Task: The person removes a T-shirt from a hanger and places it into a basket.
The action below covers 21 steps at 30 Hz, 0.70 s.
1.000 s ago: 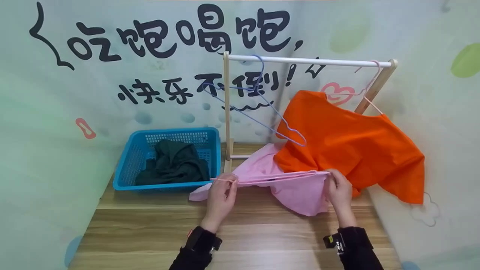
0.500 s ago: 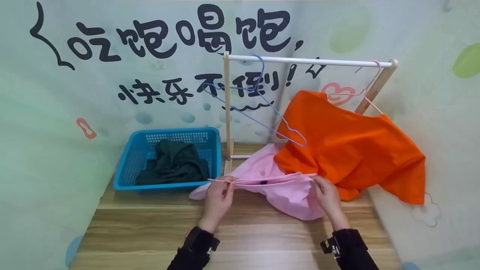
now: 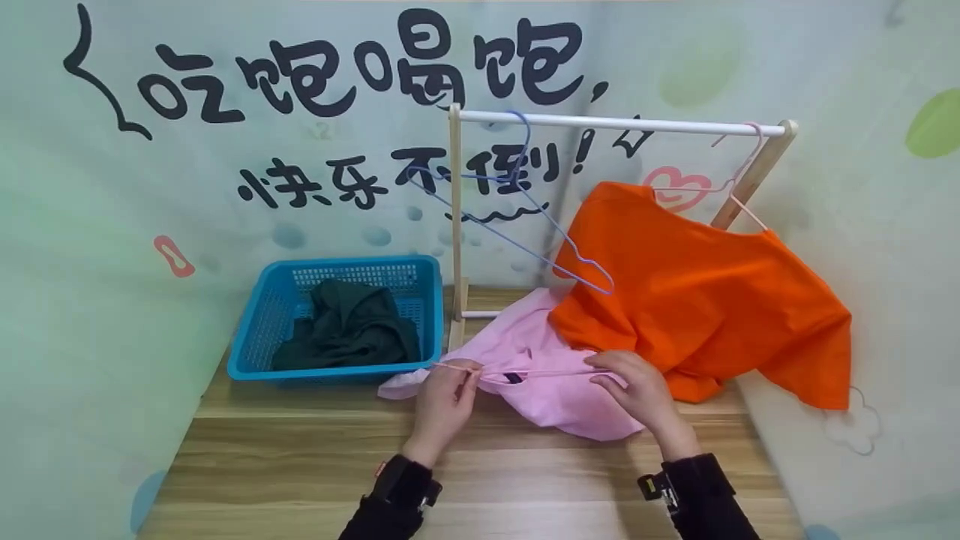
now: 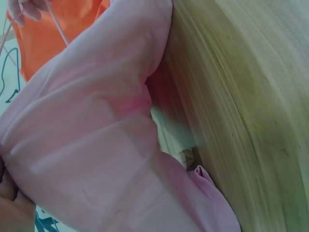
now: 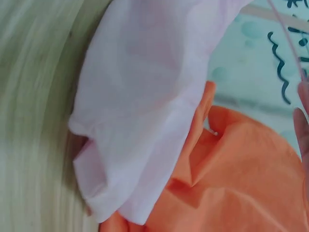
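A pink shirt (image 3: 555,405) lies bunched on the table, with a dark label at its neck. My left hand (image 3: 446,401) pinches the shirt's neckline together with a thin pink hanger (image 3: 551,371). The hanger's wire runs across the neck opening, partly hidden by the cloth. At the hanger's right part, my right hand (image 3: 637,390) holds the wire between thumb and fingertips. The left wrist view shows the right hand (image 4: 29,8) on the wire, beyond the pink cloth (image 4: 96,121). In the right wrist view, fingertips (image 5: 302,121) meet the wire at the right edge.
An orange shirt (image 3: 697,285) hangs on a pink hanger from the rack's white rail (image 3: 615,122), overlapping the pink shirt. A blue hanger (image 3: 525,196) hangs left of it. A blue basket (image 3: 334,371) with dark green cloth (image 3: 349,330) stands left on the wooden table (image 3: 300,465).
My right hand has moved left along the neckline, off the shirt's right edge and onto the hanger wire. The stretched neckline has slackened and sunk. The left hand has hardly moved.
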### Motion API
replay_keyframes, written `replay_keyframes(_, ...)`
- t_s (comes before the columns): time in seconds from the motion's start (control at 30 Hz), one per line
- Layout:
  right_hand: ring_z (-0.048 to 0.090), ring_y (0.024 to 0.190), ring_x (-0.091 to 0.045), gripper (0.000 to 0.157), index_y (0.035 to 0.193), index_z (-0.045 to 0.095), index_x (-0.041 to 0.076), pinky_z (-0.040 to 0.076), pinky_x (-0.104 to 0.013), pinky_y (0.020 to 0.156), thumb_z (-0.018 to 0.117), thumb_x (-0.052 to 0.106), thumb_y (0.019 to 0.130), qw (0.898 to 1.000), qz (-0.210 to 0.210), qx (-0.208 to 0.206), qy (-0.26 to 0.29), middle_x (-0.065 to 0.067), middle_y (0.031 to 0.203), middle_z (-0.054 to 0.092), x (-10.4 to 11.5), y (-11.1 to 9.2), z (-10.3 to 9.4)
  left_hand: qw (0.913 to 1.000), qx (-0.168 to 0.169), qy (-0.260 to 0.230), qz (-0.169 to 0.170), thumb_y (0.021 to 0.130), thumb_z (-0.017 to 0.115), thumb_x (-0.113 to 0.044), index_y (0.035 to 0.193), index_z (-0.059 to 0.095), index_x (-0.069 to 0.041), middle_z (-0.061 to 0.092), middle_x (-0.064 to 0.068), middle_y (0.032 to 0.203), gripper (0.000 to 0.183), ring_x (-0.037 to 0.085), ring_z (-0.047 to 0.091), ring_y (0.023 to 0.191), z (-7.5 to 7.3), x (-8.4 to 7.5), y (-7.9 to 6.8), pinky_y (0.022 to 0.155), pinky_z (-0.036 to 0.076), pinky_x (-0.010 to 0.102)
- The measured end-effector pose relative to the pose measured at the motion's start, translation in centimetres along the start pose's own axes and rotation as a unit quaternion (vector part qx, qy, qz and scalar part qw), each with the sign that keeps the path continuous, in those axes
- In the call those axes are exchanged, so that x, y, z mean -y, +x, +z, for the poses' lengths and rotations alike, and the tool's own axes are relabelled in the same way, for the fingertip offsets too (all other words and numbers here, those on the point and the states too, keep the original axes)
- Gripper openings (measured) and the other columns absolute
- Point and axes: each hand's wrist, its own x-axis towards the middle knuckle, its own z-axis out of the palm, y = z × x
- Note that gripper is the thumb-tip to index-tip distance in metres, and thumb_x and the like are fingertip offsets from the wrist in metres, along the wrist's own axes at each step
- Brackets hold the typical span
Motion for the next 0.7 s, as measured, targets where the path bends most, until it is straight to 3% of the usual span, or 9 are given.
replay_keyframes(0.17,0.066,0.087,-0.022,0.03,0.098,0.075,0.011,0.048,-0.027,0.085,0.083,-0.001,0.072,0.998,-0.035,-0.003,-0.044,0.001,0.092,0.072,0.3,0.3,0.4,0.9998,0.019,0.001,-0.01,0.093,0.069,-0.012,0.103,0.069,-0.009,0.072,0.001,0.101,0.01,0.021,0.065,0.097,0.0,-0.3,0.2,0.091,0.05,0.041)
replay_keyframes(0.4,0.066,0.082,-0.022,0.028,0.093,0.076,0.01,0.047,-0.024,0.083,0.08,-0.007,0.071,0.998,-0.026,-0.053,-0.015,-0.001,0.088,0.073,-0.1,-0.2,0.4,0.9976,0.058,-0.017,-0.034,0.094,0.069,-0.024,0.119,0.067,-0.015,0.07,-0.003,0.11,0.027,0.017,0.063,0.106,-0.6,0.7,0.4,0.093,0.051,0.037)
replay_keyframes(0.57,0.065,0.078,-0.022,0.029,0.092,0.076,0.01,0.047,-0.02,0.082,0.079,-0.009,0.071,0.997,-0.018,-0.075,0.0,-0.002,0.086,0.073,-0.4,-0.6,0.1,0.9984,0.051,0.006,-0.023,0.089,0.074,-0.015,0.117,0.073,-0.016,0.073,0.0,0.109,0.028,0.022,0.066,0.105,-1.1,1.6,0.2,0.095,0.05,0.043)
replay_keyframes(0.7,0.065,0.079,-0.024,0.022,0.091,0.077,0.01,0.046,-0.018,0.084,0.078,-0.005,0.076,0.997,-0.006,-0.079,0.012,-0.004,0.086,0.073,-0.4,-0.5,-0.1,0.9991,0.037,0.023,0.001,0.087,0.076,-0.011,0.109,0.076,-0.014,0.075,0.002,0.102,0.022,0.022,0.069,0.097,-1.7,1.5,0.4,0.089,0.054,0.042)
